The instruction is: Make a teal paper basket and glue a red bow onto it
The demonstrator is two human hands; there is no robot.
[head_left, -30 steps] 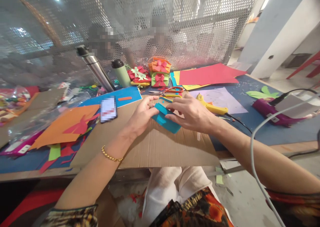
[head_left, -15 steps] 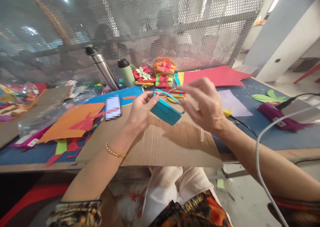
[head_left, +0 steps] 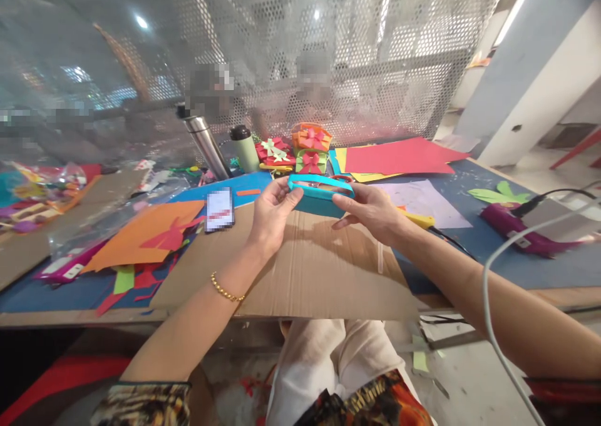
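The bare left hand (head_left: 273, 212) and bare right hand (head_left: 372, 212) grip opposite ends of a small teal-blue paper basket with a strip handle (head_left: 318, 206) above a flat brown cardboard sheet (head_left: 319, 282). A dark-edged rectangular phone (head_left: 219, 210) lies left of them, near a wide orange paper sheet (head_left: 141, 233); a yellow plastic glue gun (head_left: 419, 218) sits just beyond the right wrist, partly hidden.

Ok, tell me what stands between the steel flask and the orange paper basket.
In the head view, a pale green bottle with a black cap, then red paper pieces topped with light-green bows, a yellow piece beneath.
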